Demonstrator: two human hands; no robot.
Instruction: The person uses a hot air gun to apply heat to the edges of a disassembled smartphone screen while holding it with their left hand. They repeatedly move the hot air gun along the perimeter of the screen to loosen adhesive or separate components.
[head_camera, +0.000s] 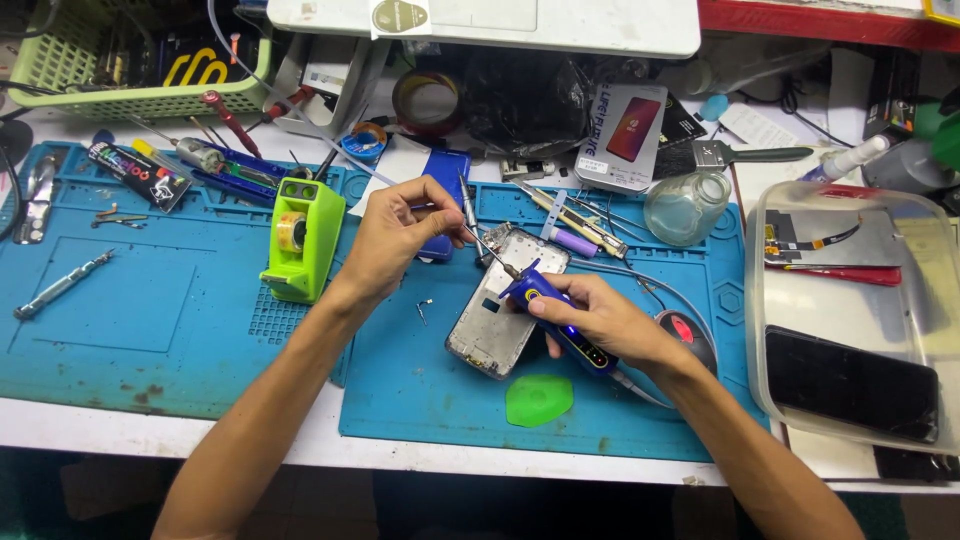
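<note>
**A:** Near the bench's middle, on the right blue mat (420, 400), an opened phone frame (500, 315) is laid flat, tilted slightly. Position confirmed?

**B:** Confirmed. A blue pen-style soldering iron (552, 312) is grasped in the right hand (610, 325), fingers clenched round its body. Its metal tip is pointed at the frame's upper end; contact cannot be judged.

**A:** Left hand?

**B:** The left hand (395, 235) is held above the mat's upper edge, fingertips pinched on a thin wire-like strand that is run down toward the iron's tip. What the strand is cannot be told.

**A:** Surroundings?

**B:** A green tape dispenser (303, 240) is stood just left of the left hand, over the seam between the two mats. A green plastic pick (538, 400) is laid near the mat's front edge, below the frame. A small glass jar (685, 207) is placed toward the mat's back right corner. A clear plastic tub (770, 390) with dark phone parts inside is set at the bench's right edge. A green basket (140, 100) is seen at the back left corner.
</note>
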